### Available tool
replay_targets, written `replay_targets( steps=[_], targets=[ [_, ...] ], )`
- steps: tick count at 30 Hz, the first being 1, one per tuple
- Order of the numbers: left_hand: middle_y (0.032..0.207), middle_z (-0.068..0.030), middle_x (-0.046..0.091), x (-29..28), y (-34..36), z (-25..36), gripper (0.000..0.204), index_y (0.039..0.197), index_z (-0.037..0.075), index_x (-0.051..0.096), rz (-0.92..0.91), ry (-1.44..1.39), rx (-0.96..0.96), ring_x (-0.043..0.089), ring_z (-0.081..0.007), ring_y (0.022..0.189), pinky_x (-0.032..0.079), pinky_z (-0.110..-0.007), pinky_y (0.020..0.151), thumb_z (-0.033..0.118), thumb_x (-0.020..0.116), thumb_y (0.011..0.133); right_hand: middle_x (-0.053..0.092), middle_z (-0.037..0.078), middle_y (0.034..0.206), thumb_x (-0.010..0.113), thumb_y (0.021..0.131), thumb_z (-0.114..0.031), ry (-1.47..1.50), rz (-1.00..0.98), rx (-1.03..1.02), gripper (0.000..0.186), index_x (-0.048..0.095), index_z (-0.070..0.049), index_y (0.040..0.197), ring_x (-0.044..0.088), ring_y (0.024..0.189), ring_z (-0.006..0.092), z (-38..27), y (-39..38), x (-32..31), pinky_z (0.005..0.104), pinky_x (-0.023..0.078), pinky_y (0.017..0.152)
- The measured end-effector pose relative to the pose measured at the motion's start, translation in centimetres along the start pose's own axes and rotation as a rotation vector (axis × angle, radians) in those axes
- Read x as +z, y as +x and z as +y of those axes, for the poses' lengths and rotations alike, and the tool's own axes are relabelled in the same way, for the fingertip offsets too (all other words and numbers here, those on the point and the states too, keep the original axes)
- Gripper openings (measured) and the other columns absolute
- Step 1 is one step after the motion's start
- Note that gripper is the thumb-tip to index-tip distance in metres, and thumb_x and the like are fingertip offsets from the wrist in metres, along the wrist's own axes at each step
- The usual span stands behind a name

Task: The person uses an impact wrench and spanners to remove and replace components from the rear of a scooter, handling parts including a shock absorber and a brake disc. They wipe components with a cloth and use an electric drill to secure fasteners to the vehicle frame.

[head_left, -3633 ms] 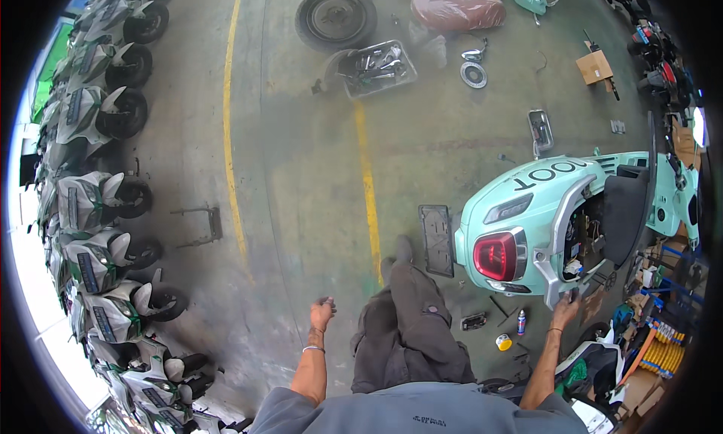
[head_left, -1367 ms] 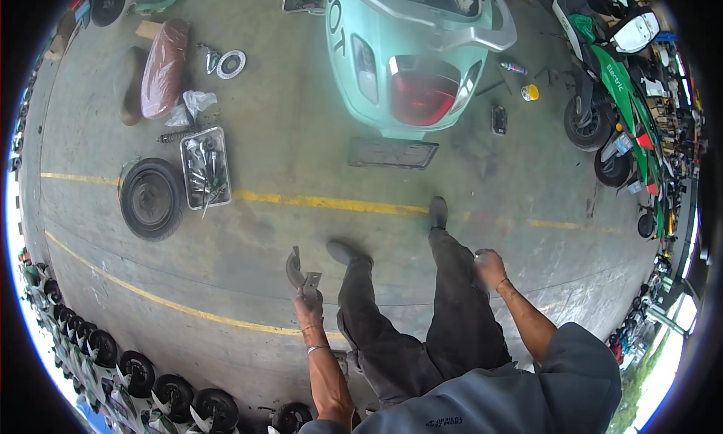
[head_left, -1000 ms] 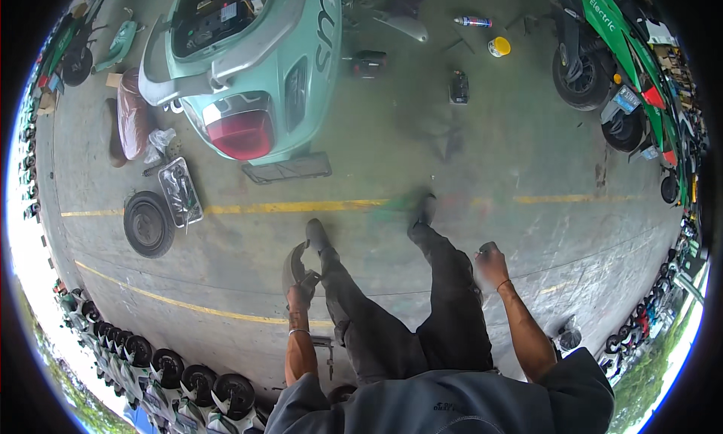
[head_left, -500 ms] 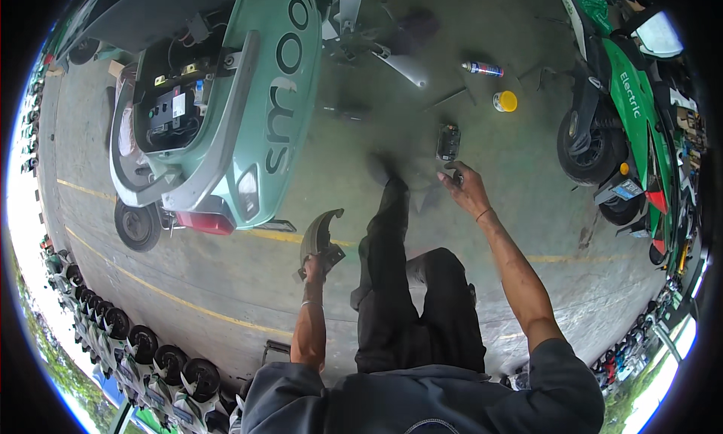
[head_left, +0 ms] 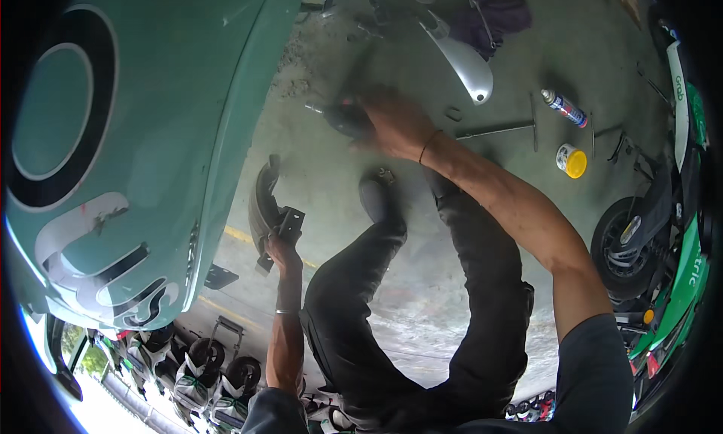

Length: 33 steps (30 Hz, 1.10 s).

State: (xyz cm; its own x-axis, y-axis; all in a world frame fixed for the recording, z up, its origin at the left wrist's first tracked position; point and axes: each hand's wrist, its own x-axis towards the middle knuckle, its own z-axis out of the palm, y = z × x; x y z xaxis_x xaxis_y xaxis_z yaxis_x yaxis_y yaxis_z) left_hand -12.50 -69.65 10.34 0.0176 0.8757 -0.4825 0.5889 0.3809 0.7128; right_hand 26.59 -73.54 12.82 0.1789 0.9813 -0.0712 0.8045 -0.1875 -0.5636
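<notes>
My left hand (head_left: 280, 253) is closed round the bracket end of a dark, curved fender (head_left: 265, 201), holding it upright beside the scooter's green body panel (head_left: 173, 133). Ahead and low over the floor, my right hand (head_left: 395, 125) is wrapped about a dark hand tool with a silver tip (head_left: 346, 120). Motion blurs this hand and the tool, so the tool's exact kind is unclear. The tip points left toward the panel.
A silver-grey trim piece (head_left: 467, 65), a T-handle wrench (head_left: 501, 129), a spray can (head_left: 565, 108) and a yellow-lidded tub (head_left: 574, 163) lie to the right. Dark cloth (head_left: 504, 16) is at the back. Another green scooter (head_left: 681, 276) stands at far right.
I have stepped forward and lowered toward the floor, beside the scooter. My right hand has swung left and forward onto the dark tool. The fender stays in my left hand.
</notes>
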Motion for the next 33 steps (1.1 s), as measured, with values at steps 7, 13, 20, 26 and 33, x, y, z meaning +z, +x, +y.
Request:
replay_targets(
  steps=[7,13,20,26,33],
  targets=[
    [0.088,-0.0075,0.067,5.1,3.1,3.1,0.024,0.103,-0.004,0.067,0.345,0.244,0.249,0.063,-0.0193,0.088,0.055,-0.034,0.068,0.003,0.069,0.08,0.063,0.022,0.095,0.08,0.07,-0.036,-0.073,-0.175,-0.234,0.074,0.051,0.01,0.119,0.065,0.088,0.0308,3.2,2.5,6.2,0.0405,0.055,0.074],
    [0.112,-0.0186,0.06,7.6,9.0,-0.9,0.046,0.133,-0.009,0.042,0.51,0.049,0.368,0.063,-0.0242,0.095,0.056,-0.037,0.076,0.016,0.052,0.096,0.066,0.024,0.082,0.078,0.067,-0.025,-0.073,-0.196,-0.403,0.068,0.05,0.015,0.114,0.068,0.073,0.0334,4.3,4.2,4.4,0.043,0.054,0.067],
    [0.114,-0.009,0.061,7.3,14.3,0.3,0.056,0.13,0.005,0.05,0.424,-0.74,0.101,0.063,-0.0255,0.091,0.047,-0.036,0.08,0.051,0.038,0.101,0.068,0.02,0.081,0.082,0.063,-0.027,-0.091,-0.104,-0.227,0.063,0.055,0.004,0.111,0.068,0.078,0.0386,9.8,1.8,-0.2,0.0451,0.054,0.071],
    [0.122,-0.0147,0.058,9.0,17.9,-1.1,0.055,0.135,0.002,0.043,0.087,-0.666,0.097,0.064,-0.0266,0.09,0.049,-0.036,0.077,0.045,0.045,0.101,0.068,0.02,0.082,0.083,0.063,-0.031,-0.043,0.014,-0.061,0.064,0.057,0.001,0.112,0.067,0.082,0.04,13.5,0.6,-2.5,0.0452,0.053,0.073],
    [0.124,-0.0189,0.055,11.2,18.3,-0.8,0.055,0.136,0.0,0.04,0.122,-0.503,0.079,0.063,-0.0279,0.097,0.05,-0.037,0.08,0.038,0.052,0.099,0.069,0.021,0.087,0.084,0.064,-0.031,-0.121,-0.029,-0.036,0.073,0.052,0.004,0.12,0.066,0.086,0.041,13.4,0.8,-2.6,0.0463,0.053,0.075]
  ],
)
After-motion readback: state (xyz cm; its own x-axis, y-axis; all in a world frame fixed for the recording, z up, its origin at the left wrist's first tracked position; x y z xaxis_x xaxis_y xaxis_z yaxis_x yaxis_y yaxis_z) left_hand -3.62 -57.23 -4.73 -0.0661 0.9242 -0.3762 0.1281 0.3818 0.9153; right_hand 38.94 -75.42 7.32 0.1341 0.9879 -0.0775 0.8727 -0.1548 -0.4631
